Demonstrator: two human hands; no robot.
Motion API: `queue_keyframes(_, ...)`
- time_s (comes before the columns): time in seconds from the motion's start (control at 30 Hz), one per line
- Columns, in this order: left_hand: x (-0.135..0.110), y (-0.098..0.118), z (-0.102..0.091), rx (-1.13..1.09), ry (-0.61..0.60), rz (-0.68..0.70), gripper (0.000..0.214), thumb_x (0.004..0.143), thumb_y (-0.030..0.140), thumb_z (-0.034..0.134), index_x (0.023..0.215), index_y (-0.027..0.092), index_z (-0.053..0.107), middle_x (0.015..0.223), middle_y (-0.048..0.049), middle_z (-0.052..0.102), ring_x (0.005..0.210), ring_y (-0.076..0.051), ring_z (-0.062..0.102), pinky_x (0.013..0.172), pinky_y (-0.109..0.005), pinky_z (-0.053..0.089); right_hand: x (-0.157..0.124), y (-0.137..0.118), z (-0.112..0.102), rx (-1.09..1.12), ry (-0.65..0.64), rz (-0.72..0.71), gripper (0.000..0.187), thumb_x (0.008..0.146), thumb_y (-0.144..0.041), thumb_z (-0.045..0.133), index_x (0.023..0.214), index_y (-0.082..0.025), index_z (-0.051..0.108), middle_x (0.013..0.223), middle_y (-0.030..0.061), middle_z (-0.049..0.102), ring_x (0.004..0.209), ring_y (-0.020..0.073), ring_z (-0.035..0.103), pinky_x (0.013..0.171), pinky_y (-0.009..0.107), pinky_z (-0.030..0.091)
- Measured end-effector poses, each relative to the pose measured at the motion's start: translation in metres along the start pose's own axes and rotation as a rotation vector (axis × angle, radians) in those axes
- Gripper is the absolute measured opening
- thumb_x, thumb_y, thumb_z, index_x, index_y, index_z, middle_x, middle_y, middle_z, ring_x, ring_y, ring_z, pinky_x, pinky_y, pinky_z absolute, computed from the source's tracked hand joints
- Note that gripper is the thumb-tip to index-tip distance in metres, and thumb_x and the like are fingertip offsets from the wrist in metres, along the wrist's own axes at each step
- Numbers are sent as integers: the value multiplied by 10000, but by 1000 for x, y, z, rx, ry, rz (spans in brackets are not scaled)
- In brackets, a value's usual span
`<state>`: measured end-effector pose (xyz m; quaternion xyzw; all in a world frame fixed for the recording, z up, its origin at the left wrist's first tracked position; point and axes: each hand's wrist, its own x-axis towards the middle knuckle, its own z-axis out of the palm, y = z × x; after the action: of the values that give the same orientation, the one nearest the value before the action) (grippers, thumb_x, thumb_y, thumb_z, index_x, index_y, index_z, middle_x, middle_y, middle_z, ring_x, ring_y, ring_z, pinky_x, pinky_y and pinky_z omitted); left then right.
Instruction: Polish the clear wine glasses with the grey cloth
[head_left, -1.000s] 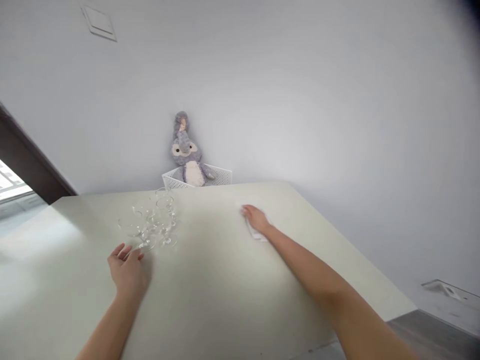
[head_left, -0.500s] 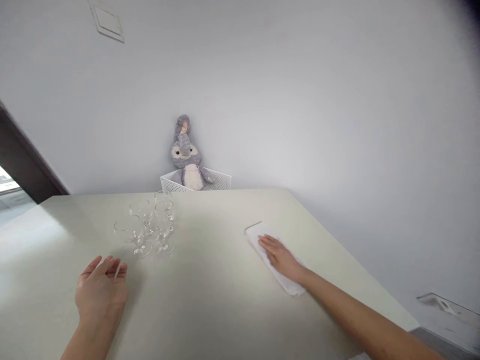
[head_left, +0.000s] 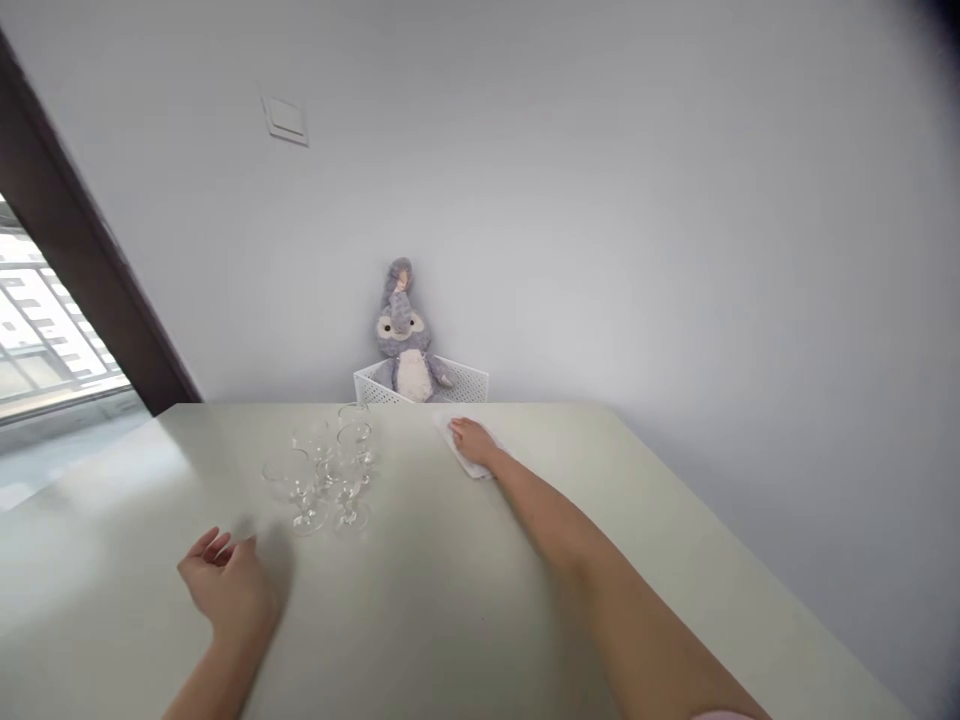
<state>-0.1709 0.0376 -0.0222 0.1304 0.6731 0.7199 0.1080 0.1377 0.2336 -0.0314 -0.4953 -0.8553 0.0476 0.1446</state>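
My right hand [head_left: 472, 441] presses down on a folded white cloth [head_left: 478, 469] near the table's far edge, the arm stretched forward. Much of the cloth is hidden under the palm. My left hand [head_left: 229, 585] is at the left front, its fingers loosely bent and apart, with nothing in them. Just beyond it, several clear stemmed glasses [head_left: 349, 480] stand upright in a close group. They sit on the pale table [head_left: 420, 610], left of the cloth.
Behind the table's far edge, a grey plush toy [head_left: 412, 372] sits in a white perforated basket [head_left: 469, 382] against the wall. A switch plate [head_left: 286, 120] is on the wall. At the left, a dark frame [head_left: 90, 230] borders a bright opening with a railing.
My right hand has slid the cloth away from me and leftward, to near the far edge. My left hand's fingers have curled more. The view has shifted, while the glasses keep their places.
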Motion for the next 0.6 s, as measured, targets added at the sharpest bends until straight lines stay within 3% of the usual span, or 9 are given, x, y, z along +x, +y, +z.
queue_keyframes(0.13,3,-4,0,30,-19,72,449,578,115,604,999,220,488,864,11,493,719,-132,462,659,-310,378,-9,68,-21,-75,73,197,287,867,-306,483,1118,-170,510,1141,80,523,955,185,545,805,390,467)
queue_keyframes(0.33,8,-7,0,43,-13,95,471,573,120,596,1018,217,477,868,21,456,670,-107,421,623,-284,355,-82,153,-51,-165,83,452,294,863,-308,491,1117,-163,508,1127,81,526,938,183,550,789,384,474)
queue_keyframes(0.47,2,6,-5,33,48,224,434,603,135,593,1016,212,481,843,33,394,622,-81,353,629,-263,339,-138,182,-65,-189,59,561,303,881,-200,394,1130,-129,549,1203,130,522,1108,221,484,941,367,385)
queue_keyframes(0.6,-30,38,-14,-190,-16,355,392,656,136,560,1026,214,459,799,44,362,635,-71,344,656,-224,342,-184,187,-66,-203,50,608,398,858,-171,312,1190,-113,525,1278,120,483,1195,217,418,1001,350,316)
